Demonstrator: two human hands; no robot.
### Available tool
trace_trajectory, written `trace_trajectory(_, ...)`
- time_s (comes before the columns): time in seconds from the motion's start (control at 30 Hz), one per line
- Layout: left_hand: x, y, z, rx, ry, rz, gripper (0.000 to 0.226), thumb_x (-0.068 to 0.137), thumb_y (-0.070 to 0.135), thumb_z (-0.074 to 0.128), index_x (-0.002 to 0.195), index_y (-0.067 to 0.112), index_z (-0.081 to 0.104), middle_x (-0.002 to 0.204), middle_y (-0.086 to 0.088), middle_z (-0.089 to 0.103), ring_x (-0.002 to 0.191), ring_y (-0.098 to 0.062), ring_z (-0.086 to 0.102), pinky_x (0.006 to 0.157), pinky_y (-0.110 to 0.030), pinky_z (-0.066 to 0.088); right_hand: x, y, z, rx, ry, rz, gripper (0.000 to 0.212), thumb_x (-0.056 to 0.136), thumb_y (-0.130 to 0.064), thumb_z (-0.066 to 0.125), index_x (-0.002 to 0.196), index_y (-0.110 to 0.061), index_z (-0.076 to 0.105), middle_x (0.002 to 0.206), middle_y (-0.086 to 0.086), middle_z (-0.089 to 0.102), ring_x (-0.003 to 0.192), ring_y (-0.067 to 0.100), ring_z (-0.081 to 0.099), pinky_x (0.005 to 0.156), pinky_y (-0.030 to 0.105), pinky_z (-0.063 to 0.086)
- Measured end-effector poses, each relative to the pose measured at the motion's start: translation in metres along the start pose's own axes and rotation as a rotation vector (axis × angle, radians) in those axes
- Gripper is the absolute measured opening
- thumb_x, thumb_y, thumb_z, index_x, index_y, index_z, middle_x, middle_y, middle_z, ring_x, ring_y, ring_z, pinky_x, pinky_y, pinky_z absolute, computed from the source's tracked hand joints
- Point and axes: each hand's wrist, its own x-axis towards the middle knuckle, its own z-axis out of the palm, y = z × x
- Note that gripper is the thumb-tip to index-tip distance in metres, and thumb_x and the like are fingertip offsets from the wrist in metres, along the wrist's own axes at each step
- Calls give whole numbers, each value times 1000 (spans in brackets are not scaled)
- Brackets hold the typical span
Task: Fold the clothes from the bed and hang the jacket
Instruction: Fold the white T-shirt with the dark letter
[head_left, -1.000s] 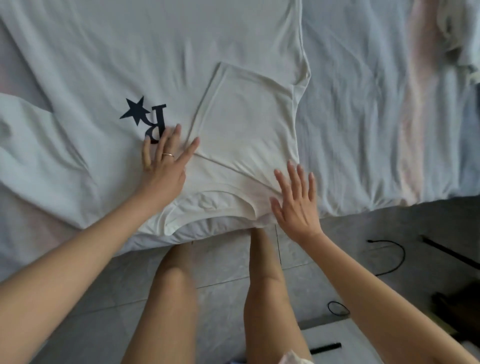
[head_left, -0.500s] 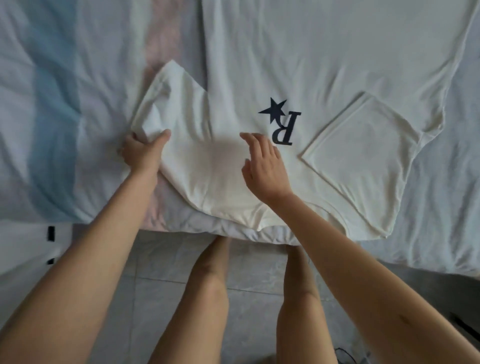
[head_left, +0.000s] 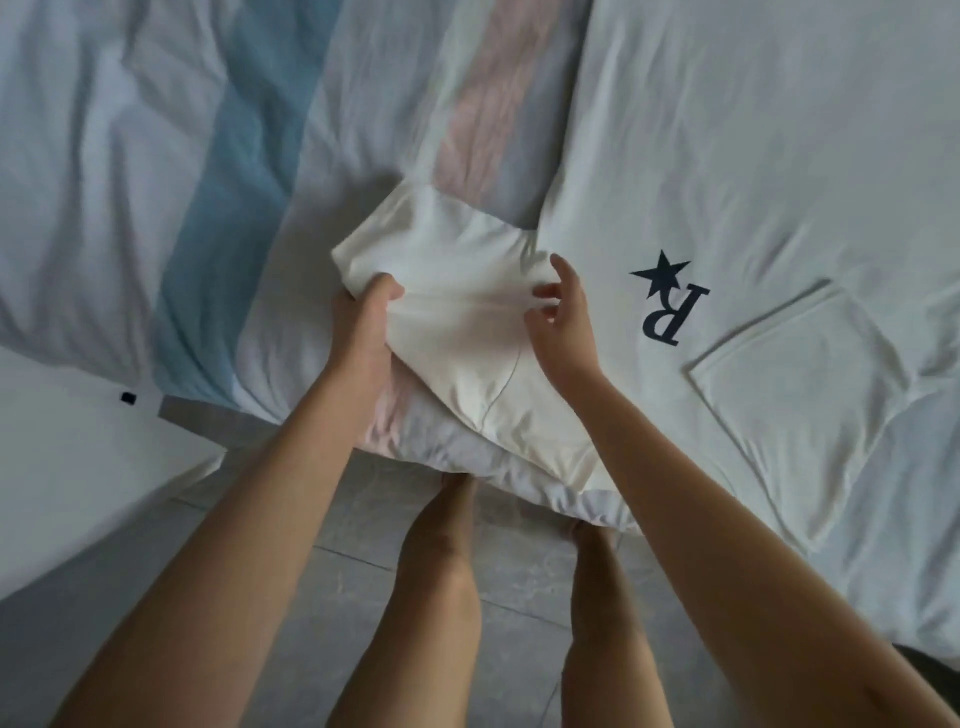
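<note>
Here the white cotton T-shirt with the dark star-and-R print (head_left: 727, 156) lies spread on the bed's pale sheet striped in blue and pink (head_left: 234, 208), reaching to the near edge. The left hand (head_left: 363, 338) grips the shirt's loose short sleeve (head_left: 457, 260) at its outer corner, thumb on top and fingers curled beneath, lifting it off the sheet. The right hand (head_left: 566, 332) sits by the shoulder with fingers half curled; blur keeps us from telling whether it pinches the cloth or merely touches it. The opposite sleeve (head_left: 795, 379) lies folded in over the body.

We judge the step to be matching that fold on this side. To do it well, we would steady the shoulder line with the right hand as a hinge, carry the sleeve across low and taut, lay its edge parallel to the shirt's side, then smooth outward so no crease is trapped. Too hard a pull could drag the shirt askew.
</note>
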Motion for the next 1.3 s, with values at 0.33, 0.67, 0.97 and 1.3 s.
trace_trajectory(0.33,-45,-8,10,164,63,362,21,73,-5,54,82,14,54,81,2,57,73,-10,53,69,-23,46,20,-15,-4,232,-353,273,62,88,-45,50,146,-36,29,137,0,41,116,15,44,103,32,32)
trace_trajectory(0.67,-70,-50,76,1320,-874,869,60,82,27,64,134,11,39,152,-18,27,134,-31,39,105,-50,37,-47,77,-84,1597,258,514,59,93,-56,36,123,-12,60,122,13,64,113,30,60,100,45,43)
trace_trajectory(0.97,2,-30,147,1667,-679,1166,62,78,10,61,137,5,42,144,-17,41,133,-34,39,108,-41,28,-53,83,-85,204,511,189,62,75,-38,75,124,-26,39,109,-4,52,79,9,61,61,22,50)
trace_trajectory(1.3,12,-44,212,1520,-748,767,23,94,17,55,109,0,58,109,-19,62,100,-30,57,75,-28,36,-59,94,-87,180,730,431,18,88,-2,47,94,-15,57,101,2,61,80,13,52,63,20,31)
